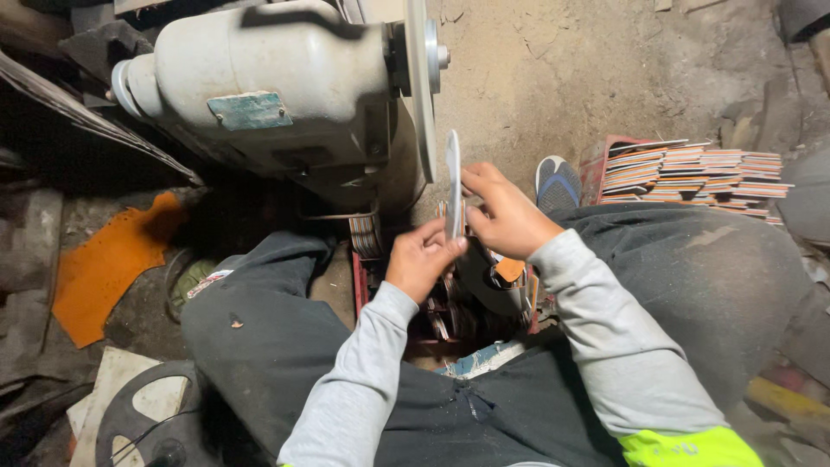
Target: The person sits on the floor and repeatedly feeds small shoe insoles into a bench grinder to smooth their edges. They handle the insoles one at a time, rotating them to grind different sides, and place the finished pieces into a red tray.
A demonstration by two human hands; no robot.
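A thin white sole-shaped piece (453, 177) stands edge-on between my hands, just right of the grinding disc (421, 82) of a grey motor machine (268, 86). My left hand (422, 258) pinches its lower end with thumb and fingers. My right hand (501, 212) grips its right side a little higher. The piece's upper tip is close to the disc's rim; I cannot tell whether it touches. Below my hands a red crate (360, 281) holds several flat pieces standing on edge.
Another red crate (596, 169) at the right carries stacks of flat orange-and-white sheets (700, 177). A blue shoe toe (558, 183) pokes out beside it. An orange scrap (108, 264) lies on the dirt floor at left, and a black wheel (143, 424) sits bottom left.
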